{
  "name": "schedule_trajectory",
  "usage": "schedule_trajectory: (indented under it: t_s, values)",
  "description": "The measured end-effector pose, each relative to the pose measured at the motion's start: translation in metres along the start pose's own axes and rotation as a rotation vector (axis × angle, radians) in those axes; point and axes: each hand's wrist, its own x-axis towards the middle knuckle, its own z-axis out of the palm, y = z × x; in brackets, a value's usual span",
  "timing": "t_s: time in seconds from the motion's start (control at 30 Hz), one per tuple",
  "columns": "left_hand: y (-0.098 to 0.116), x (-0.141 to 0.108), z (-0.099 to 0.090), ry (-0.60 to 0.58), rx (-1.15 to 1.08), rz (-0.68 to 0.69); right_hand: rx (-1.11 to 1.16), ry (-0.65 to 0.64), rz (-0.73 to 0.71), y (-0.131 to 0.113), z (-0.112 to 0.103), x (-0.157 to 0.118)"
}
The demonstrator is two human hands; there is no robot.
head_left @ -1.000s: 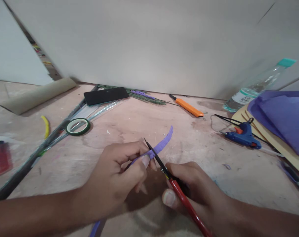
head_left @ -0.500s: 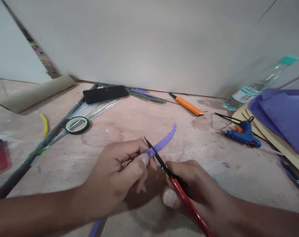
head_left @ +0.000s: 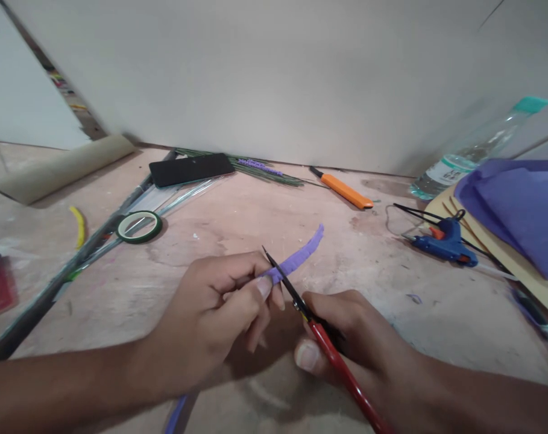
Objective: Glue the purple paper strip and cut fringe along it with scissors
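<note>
Purple strip, one: was pinched in left hand. Red-handled scissors, one pair: were gripped in right hand, tips crossing the strip. Orange cutter: lay beyond on surface.

Scissors in the right hand cross a strip in the left hand over a table. Behind, left to right, a phone, stems and a cutter lie near a panel; a tape roll sits before the phone, a glue gun at right, before a bottle.
</note>
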Motion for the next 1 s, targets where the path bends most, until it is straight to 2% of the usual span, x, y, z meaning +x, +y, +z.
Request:
schedule_trajectory:
  t_s: [0.6,1.0]
  values:
    - [0.0056,-0.0008,-0.0010,0.029,0.015,0.017,0.028,-0.015,-0.013,0.0042,0.0016,-0.0019]
    - [-0.0010,-0.0005,0.0008,0.002,0.014,0.011,-0.017,0.023,-0.062,0.0006,0.0044,0.0020]
